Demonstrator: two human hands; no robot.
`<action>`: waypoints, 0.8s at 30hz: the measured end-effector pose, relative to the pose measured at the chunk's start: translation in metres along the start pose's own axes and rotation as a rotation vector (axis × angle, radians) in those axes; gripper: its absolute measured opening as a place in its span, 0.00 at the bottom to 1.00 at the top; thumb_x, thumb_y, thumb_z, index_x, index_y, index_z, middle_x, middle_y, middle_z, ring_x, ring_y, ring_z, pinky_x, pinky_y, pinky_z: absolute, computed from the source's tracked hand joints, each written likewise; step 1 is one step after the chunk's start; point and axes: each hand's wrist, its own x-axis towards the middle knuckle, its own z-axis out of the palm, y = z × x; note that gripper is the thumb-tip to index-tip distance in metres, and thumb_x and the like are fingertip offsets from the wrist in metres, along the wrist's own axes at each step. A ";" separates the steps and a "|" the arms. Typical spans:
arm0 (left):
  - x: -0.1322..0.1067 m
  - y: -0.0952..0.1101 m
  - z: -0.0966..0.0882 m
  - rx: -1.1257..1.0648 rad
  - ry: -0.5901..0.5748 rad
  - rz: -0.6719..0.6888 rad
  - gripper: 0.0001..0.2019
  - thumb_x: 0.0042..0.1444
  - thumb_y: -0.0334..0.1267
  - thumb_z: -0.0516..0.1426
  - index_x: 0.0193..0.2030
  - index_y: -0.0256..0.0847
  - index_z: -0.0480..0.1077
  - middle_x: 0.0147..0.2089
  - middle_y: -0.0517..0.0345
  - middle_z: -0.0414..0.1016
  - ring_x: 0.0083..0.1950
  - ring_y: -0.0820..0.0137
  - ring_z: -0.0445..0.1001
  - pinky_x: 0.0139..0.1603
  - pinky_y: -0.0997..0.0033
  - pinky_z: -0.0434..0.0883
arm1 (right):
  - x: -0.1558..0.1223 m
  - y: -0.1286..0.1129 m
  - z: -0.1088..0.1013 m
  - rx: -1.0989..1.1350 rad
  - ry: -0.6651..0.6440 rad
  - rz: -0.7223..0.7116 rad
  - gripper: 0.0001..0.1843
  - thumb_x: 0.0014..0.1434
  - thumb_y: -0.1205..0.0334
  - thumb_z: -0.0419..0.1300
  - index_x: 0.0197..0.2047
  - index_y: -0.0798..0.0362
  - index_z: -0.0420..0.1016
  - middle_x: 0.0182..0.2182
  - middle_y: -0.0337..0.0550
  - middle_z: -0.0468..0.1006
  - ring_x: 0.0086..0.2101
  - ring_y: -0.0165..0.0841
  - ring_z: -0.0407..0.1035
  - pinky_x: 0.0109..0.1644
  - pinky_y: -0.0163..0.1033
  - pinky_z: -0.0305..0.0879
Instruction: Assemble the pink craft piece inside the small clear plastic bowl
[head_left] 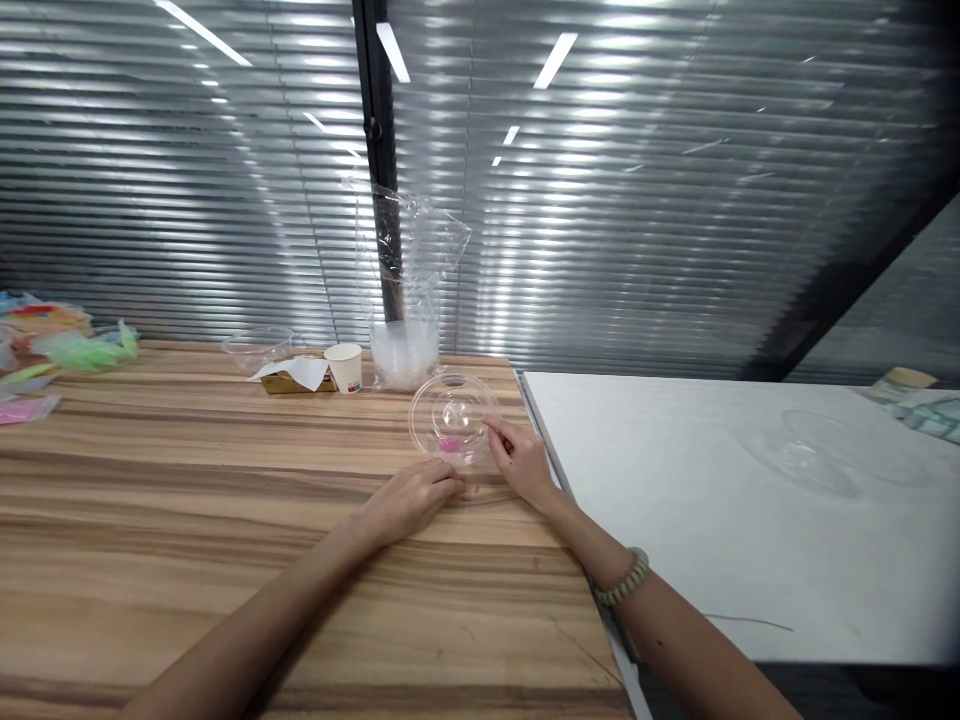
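A round clear plastic lid [431, 405] is tilted up towards me near the right end of the wooden table. My right hand [521, 462] pinches its right rim between thumb and fingers. Below it, what looks like a clear plastic rim lies close to the tabletop, hard to make out. My left hand [412, 495] rests at the lower left of the lid with its fingers curled together; what they grip, if anything, is hidden. A small pink patch [450, 445] shows through the clear plastic.
Behind the lid stand a bagged stack of clear plastic containers [405, 355], a paper cup [344, 368], a tissue box [300, 376] and a clear bowl [255, 347]. Colourful plastic packets [67, 340] lie far left. Clear lids [802, 460] rest on the white table [637, 520].
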 end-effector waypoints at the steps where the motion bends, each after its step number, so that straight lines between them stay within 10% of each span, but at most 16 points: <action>1: 0.000 0.000 0.000 0.001 0.011 0.005 0.16 0.65 0.32 0.43 0.40 0.36 0.72 0.36 0.50 0.73 0.38 0.68 0.70 0.39 0.70 0.68 | 0.000 0.000 0.000 -0.004 -0.003 0.001 0.15 0.60 0.66 0.50 0.45 0.52 0.76 0.32 0.41 0.81 0.27 0.31 0.72 0.33 0.35 0.66; 24: 0.000 0.000 0.000 0.040 0.004 -0.032 0.17 0.66 0.33 0.43 0.41 0.36 0.72 0.36 0.51 0.72 0.37 0.68 0.69 0.38 0.71 0.67 | 0.000 -0.001 0.000 0.018 0.013 -0.005 0.14 0.61 0.64 0.50 0.44 0.52 0.76 0.32 0.42 0.81 0.26 0.32 0.72 0.33 0.35 0.67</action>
